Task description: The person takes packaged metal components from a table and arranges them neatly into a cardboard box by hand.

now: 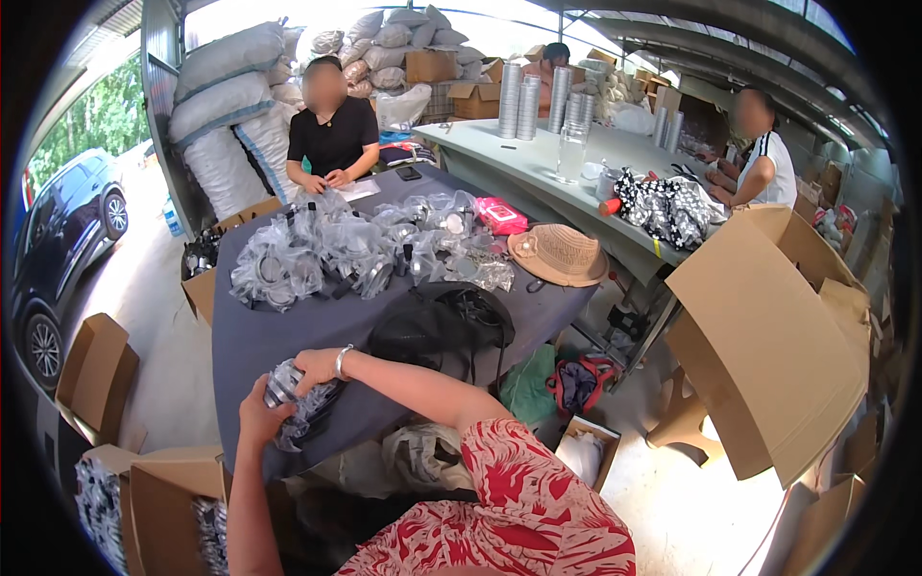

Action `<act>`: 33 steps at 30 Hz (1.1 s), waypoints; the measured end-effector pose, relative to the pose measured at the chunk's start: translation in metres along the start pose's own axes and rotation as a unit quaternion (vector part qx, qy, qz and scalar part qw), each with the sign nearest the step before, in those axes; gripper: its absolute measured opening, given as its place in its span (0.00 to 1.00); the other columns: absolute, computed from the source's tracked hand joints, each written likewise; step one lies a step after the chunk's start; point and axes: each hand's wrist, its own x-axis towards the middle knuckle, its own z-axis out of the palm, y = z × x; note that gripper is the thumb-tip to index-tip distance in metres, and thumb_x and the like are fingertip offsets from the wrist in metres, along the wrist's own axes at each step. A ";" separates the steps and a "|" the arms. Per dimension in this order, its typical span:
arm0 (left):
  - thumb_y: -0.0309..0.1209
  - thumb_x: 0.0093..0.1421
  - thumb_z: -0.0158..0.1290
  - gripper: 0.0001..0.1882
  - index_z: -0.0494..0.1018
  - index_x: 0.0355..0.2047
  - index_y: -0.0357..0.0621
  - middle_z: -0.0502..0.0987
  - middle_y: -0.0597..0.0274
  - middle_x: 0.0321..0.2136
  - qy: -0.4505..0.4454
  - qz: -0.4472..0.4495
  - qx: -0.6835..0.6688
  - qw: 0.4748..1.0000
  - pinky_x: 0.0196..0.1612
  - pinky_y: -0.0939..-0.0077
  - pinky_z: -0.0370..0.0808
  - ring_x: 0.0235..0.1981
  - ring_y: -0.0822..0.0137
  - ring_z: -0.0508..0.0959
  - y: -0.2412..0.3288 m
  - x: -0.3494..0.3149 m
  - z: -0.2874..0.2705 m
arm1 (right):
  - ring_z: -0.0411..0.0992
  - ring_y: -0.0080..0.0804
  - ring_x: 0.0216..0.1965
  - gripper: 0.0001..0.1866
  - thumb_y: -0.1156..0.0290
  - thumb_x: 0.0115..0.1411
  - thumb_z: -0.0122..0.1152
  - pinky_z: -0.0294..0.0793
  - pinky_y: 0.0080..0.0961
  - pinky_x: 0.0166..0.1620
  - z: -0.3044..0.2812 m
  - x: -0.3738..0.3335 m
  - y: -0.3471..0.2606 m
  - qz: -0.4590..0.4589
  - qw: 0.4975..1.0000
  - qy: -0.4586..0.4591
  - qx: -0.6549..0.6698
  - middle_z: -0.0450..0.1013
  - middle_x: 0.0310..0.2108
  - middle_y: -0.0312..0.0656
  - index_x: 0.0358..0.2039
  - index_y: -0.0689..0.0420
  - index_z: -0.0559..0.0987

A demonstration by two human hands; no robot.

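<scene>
At the near left part of the grey-covered table (252,370), my left hand (261,413) and my right hand (319,369) grip a bundle of clear plastic bags (305,419) between them. Silvery and dark parts show through the plastic; their kind cannot be made out. My left hand closes on the bundle's left side, and my right hand, with a bracelet at the wrist, closes on its top. Beyond them lies a large heap of similar clear bags (355,245) with round, silver-rimmed pieces and black parts inside. A black bag (437,324) sits right of my hands, close to my right forearm.
A straw hat (557,254) and a pink packet (501,216) lie at the table's right. One person (331,130) sits across from me. Cartons (178,504) holding bagged pieces stand at lower left. A big open carton (768,336) and a green table (528,158) are at right.
</scene>
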 end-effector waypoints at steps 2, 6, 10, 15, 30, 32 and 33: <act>0.33 0.35 0.64 0.40 0.64 0.52 0.39 0.75 0.44 0.40 -0.001 0.002 0.003 1.000 0.46 0.68 0.70 0.44 0.51 0.75 0.002 0.000 0.000 | 0.70 0.26 0.30 0.21 0.65 0.40 0.67 0.69 0.26 0.36 -0.001 0.000 0.000 0.020 1.000 -0.010 -0.004 0.75 0.28 0.40 0.33 0.65 0.76; 0.33 0.35 0.64 0.40 0.65 0.52 0.39 0.75 0.44 0.40 0.006 0.009 -0.001 1.000 0.46 0.68 0.70 0.43 0.51 0.75 0.002 0.000 0.001 | 0.70 0.26 0.30 0.21 0.65 0.40 0.67 0.69 0.26 0.36 -0.002 -0.001 -0.002 0.028 0.999 -0.006 -0.045 0.75 0.28 0.41 0.33 0.65 0.76; 0.33 0.35 0.64 0.40 0.65 0.51 0.39 0.75 0.44 0.39 0.004 0.004 -0.008 1.000 0.46 0.68 0.71 0.43 0.51 0.75 0.001 0.000 0.001 | 0.71 0.29 0.29 0.21 0.64 0.39 0.67 0.69 0.27 0.35 -0.002 -0.005 -0.006 0.015 1.000 -0.003 -0.010 0.75 0.28 0.44 0.32 0.66 0.76; 0.33 0.35 0.64 0.40 0.65 0.52 0.39 0.75 0.45 0.39 0.004 0.003 -0.002 1.000 0.45 0.68 0.71 0.43 0.51 0.75 0.003 0.000 0.000 | 0.71 0.26 0.30 0.20 0.66 0.41 0.67 0.69 0.26 0.36 -0.002 -0.004 -0.004 0.012 1.000 -0.006 -0.002 0.76 0.29 0.42 0.33 0.65 0.76; 0.33 0.35 0.63 0.40 0.65 0.52 0.39 0.75 0.45 0.41 0.006 0.000 -0.009 1.000 0.47 0.69 0.70 0.44 0.53 0.75 0.003 0.003 0.001 | 0.71 0.29 0.32 0.22 0.66 0.38 0.67 0.69 0.27 0.39 -0.003 -0.001 -0.002 -0.010 1.000 0.005 -0.009 0.75 0.30 0.43 0.34 0.64 0.75; 0.32 0.35 0.63 0.40 0.64 0.52 0.38 0.74 0.45 0.41 -0.008 -0.016 -0.019 1.000 0.47 0.69 0.70 0.45 0.53 0.74 0.009 0.002 -0.002 | 0.71 0.29 0.32 0.21 0.67 0.38 0.67 0.69 0.27 0.39 -0.003 0.000 -0.001 -0.006 1.000 0.008 0.004 0.75 0.30 0.43 0.33 0.65 0.76; 0.33 0.35 0.63 0.40 0.65 0.52 0.39 0.74 0.45 0.41 -0.005 -0.012 -0.009 1.000 0.47 0.69 0.70 0.45 0.53 0.74 0.007 0.003 -0.001 | 0.71 0.29 0.31 0.21 0.68 0.38 0.68 0.70 0.27 0.39 -0.002 -0.001 -0.001 -0.001 1.000 0.010 0.014 0.75 0.30 0.43 0.32 0.65 0.76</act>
